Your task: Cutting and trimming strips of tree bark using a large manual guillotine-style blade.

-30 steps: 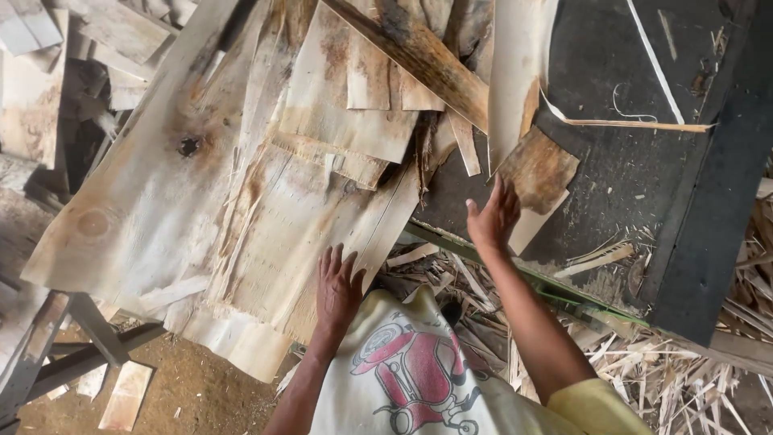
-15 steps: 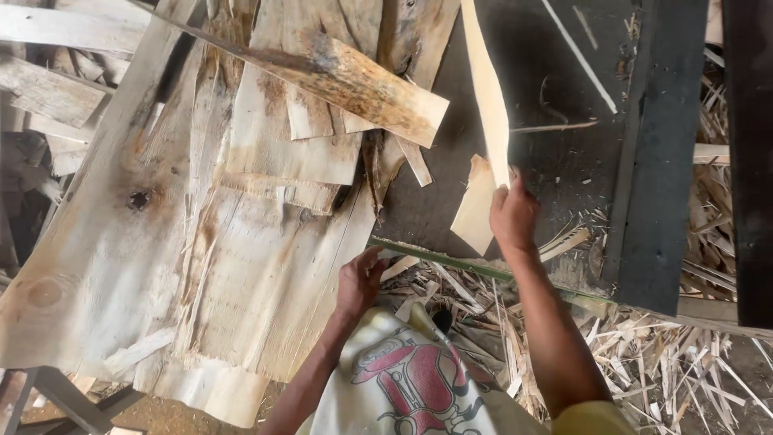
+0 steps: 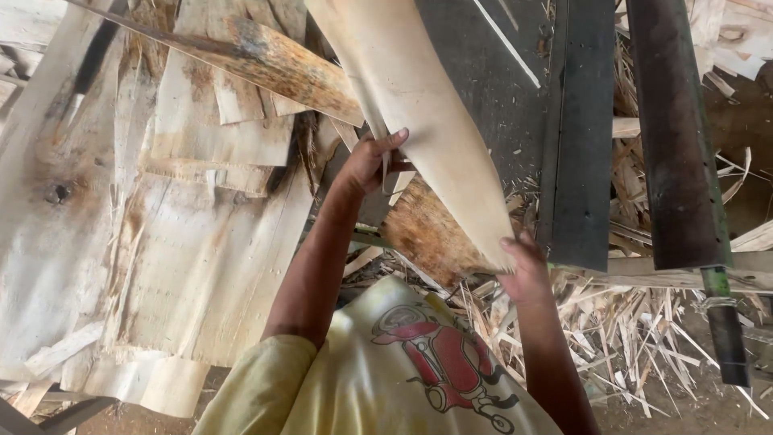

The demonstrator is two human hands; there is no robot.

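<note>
I hold a long pale sheet of wood veneer (image 3: 419,113) that runs from the top centre down to the middle. My left hand (image 3: 372,161) grips its left edge, thumb over the face. My right hand (image 3: 525,270) pinches its lower right corner. A darker brown piece of veneer (image 3: 423,234) lies just under the sheet, between my two hands.
A pile of torn pale veneer sheets (image 3: 161,209) fills the left. A stained brown plank (image 3: 282,64) lies across it. Dark metal machine surfaces (image 3: 580,137) and a rusty roller (image 3: 672,137) stand on the right. Wood splinters (image 3: 644,338) litter the floor below.
Both hands rose off the pile and took hold of the long pale sheet, which now slants across the centre. The view has moved closer.
</note>
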